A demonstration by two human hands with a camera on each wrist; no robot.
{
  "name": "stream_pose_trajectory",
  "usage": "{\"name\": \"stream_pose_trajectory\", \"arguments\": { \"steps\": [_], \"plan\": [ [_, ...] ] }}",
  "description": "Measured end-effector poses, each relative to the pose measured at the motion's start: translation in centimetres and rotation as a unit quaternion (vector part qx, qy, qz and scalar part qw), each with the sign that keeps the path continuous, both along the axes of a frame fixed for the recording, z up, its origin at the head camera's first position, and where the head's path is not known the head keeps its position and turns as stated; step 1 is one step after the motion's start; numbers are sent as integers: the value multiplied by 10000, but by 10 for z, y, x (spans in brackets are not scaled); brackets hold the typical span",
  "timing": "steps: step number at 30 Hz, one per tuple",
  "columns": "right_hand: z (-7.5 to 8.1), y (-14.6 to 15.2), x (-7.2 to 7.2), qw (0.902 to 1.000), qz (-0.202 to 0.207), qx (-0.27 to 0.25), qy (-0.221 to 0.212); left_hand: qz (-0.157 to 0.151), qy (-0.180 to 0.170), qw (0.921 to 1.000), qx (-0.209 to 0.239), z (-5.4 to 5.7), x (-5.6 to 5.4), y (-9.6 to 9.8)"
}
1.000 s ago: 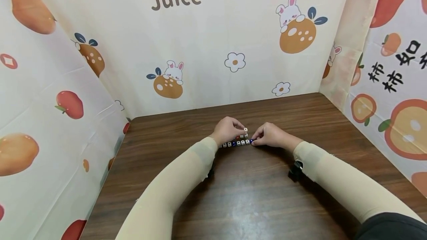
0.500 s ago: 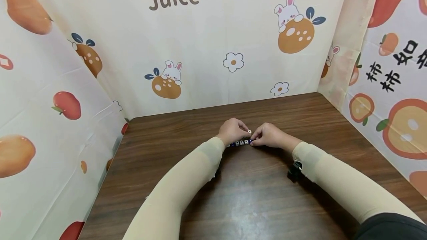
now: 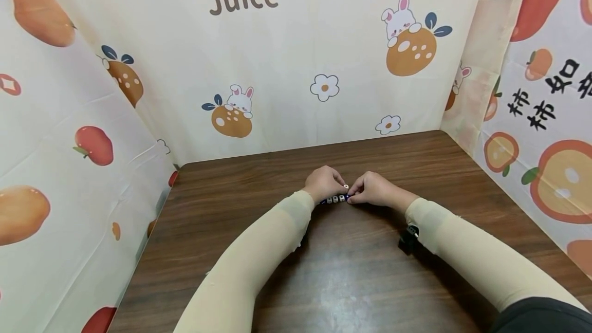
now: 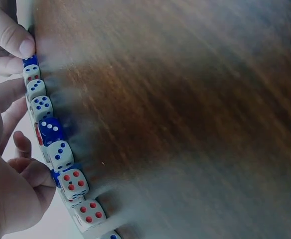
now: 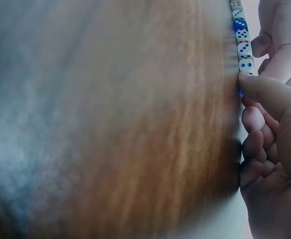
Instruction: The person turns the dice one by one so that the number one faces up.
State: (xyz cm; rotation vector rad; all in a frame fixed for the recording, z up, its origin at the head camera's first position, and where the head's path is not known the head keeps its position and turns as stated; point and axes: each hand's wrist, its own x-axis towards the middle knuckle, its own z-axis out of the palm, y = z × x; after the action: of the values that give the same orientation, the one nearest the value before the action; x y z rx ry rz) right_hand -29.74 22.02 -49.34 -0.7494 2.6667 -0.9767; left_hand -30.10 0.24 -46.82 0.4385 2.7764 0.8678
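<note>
A row of small dice runs across the table under my hands, mostly white with a few blue. My left hand (image 3: 325, 184) pinches a white die (image 3: 346, 187) behind the right end of the row. My right hand (image 3: 375, 189) pinches the blue die (image 3: 349, 197) at that end between thumb and fingers. The left wrist view shows the row close up: a blue die (image 4: 51, 130) sits among white dice with red or blue pips, such as a red-pipped die (image 4: 73, 183). More dice behind the row are mostly hidden by my left hand.
The dark wood table (image 3: 333, 271) reaches back to a cream curtain (image 3: 287, 66) printed with rabbits and fruit. Curtains also close off the left and right sides. A black wrist camera (image 3: 409, 238) hangs below the right sleeve.
My left hand has moved right with the white die and come down slightly, covering the dice behind the row. My right hand keeps its place at the blue end die.
</note>
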Motion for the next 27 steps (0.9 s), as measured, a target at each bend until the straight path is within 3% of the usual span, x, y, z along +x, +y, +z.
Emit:
{"name": "stream_pose_trajectory", "arguments": {
  "steps": [7, 12, 19, 27],
  "plan": [
    [0, -2, -2, 10000, 1, -42, -16, 99, -218, 9987, -457, -5, -14, 7],
    [-2, -3, -4, 10000, 21, -44, 19, 56, -212, 9982, -552, 0, -11, 4],
    [0, -2, -5, 10000, 28, 26, 6, -6, -37, 9996, -292, 9, -6, -4],
    [-2, 0, -7, 10000, -12, 89, -13, 234, 35, 9989, 407, 17, -8, -28]
  ]
}}
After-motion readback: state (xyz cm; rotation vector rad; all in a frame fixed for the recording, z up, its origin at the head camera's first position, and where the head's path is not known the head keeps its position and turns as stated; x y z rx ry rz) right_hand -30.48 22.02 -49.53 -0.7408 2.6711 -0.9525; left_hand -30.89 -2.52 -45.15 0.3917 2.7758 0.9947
